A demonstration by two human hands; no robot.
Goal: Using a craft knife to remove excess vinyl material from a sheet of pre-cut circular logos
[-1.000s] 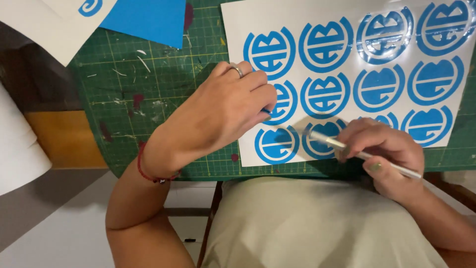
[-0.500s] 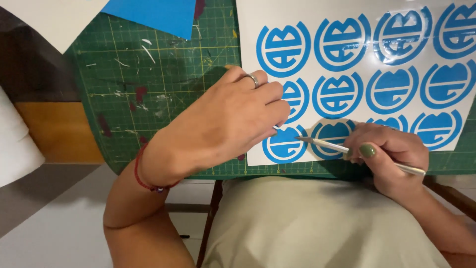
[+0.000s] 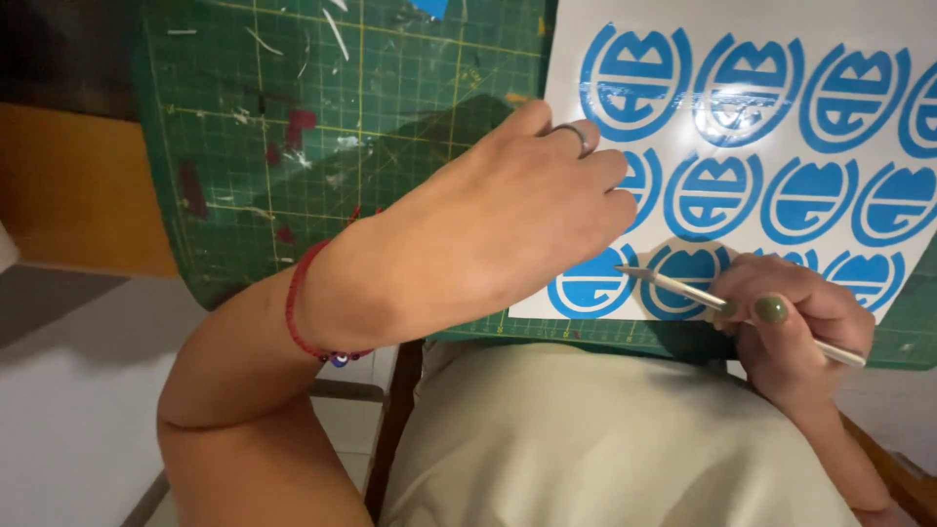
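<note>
The white sheet of blue round stickers (image 3: 781, 117) lies on the green cutting mat (image 3: 371, 127), its near-left corner close to the mat's near edge, probably so the bottom row sits within easy reach. The left hand (image 3: 488, 234) rests palm-down on the sheet's left edge, fingers loosely curled together, seemingly pinning it flat. The right hand (image 3: 791, 327), at the sheet's near edge, pinches a thin silver craft tool (image 3: 703, 293) pen-fashion, its tip touching a bottom-row sticker (image 3: 590, 283) just beside the left fingertips.
</note>
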